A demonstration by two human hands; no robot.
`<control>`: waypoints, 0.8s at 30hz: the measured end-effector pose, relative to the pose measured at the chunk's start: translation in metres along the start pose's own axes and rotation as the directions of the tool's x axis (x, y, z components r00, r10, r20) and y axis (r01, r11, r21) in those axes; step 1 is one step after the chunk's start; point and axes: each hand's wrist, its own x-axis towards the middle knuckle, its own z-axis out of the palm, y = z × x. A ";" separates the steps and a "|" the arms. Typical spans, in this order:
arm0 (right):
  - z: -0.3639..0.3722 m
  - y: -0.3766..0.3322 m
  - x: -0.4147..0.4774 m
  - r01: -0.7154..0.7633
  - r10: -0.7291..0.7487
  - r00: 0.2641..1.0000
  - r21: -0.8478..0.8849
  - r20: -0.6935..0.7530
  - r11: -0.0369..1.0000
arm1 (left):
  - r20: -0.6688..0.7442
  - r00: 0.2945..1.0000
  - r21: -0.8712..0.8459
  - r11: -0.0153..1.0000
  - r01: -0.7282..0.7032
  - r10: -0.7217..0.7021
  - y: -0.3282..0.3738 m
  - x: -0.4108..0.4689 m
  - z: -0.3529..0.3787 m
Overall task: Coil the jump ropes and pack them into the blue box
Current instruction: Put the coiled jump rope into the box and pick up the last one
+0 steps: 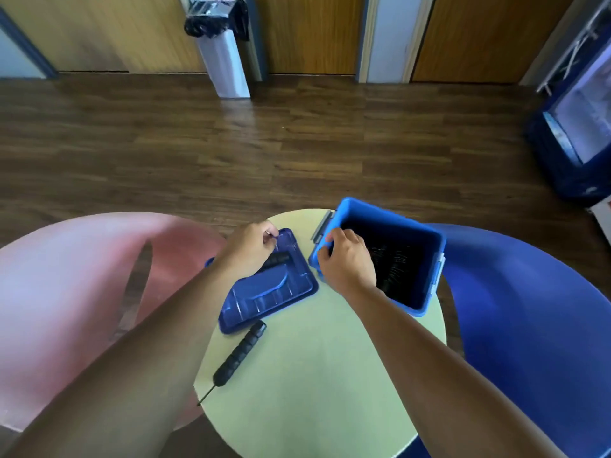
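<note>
The blue box [426, 246] stands open at the far right of the round green table [314, 375], with dark coiled rope [395, 262] inside. My right hand [347, 259] grips the box's near-left rim. The blue lid [271, 292] lies flat to the left of the box. Over the lid's far corner my left hand [248, 249] pinches a thin cord; a second black handle [279, 259] lies on the lid just beside that hand. A black ribbed jump rope handle [239, 353] lies on the table in front of the lid, its thin cord running off the left edge.
A pink chair [82, 292] stands left of the table and a blue chair [529, 325] right of it. Wooden floor lies beyond. A white bin with a black bag [221, 44] stands by the far wall, and a blue cabinet [578, 127] at the far right.
</note>
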 end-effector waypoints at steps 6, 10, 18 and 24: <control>0.052 -0.049 -0.031 -0.081 0.075 0.996 0.102 0.057 0.991 | 0.101 0.991 -0.025 0.996 0.089 -0.086 -0.075 -0.012 -0.009; 0.090 -0.065 -0.047 -0.261 0.241 0.958 0.129 0.156 0.957 | 0.192 0.980 -0.023 0.998 0.063 -0.057 -0.105 -0.005 0.002; 0.173 -0.065 -0.087 -0.655 0.579 0.739 0.167 0.344 0.737 | 0.270 0.959 0.182 0.973 -0.142 0.089 -0.136 0.030 0.042; 0.211 -0.072 -0.112 -0.734 0.659 0.666 0.151 0.349 0.662 | 0.240 0.961 0.296 0.933 -0.207 0.137 -0.148 0.043 0.058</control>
